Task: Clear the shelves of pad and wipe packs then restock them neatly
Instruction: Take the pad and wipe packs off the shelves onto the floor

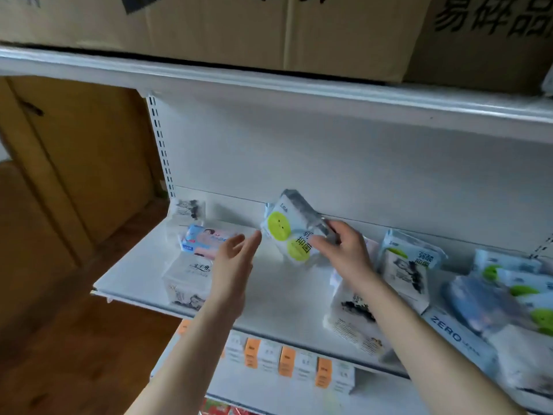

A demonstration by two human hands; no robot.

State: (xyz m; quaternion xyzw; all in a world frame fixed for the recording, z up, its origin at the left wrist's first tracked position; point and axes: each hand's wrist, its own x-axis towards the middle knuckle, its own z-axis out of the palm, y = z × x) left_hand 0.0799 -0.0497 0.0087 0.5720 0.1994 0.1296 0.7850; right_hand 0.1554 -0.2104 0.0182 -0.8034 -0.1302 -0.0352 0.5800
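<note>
Here the white shelf [278,295] has bare room through its middle, from the back panel to the front lip, with packs crowding only the two ends. The right hand [344,250] grips a pack with green circles [291,232], tilted and lifted off the shelf near the back panel. The left hand [236,250] is open, fingers spread, just beside that pack's left edge and apparently apart from it.

At the left end a pink and blue pack [203,239] lies on a white tissue pack [187,283], close to the shelf's left edge. At the right a white pack with ink art [353,322] sits under the right forearm, partly hidden, with an upright pack [410,265] behind it and a heap of blue and green packs [508,298] cut off by the frame.

Cardboard boxes [269,28] fill the top shelf. Below, a row of orange and white cartons [287,357] is blurred; their print is unreadable.
</note>
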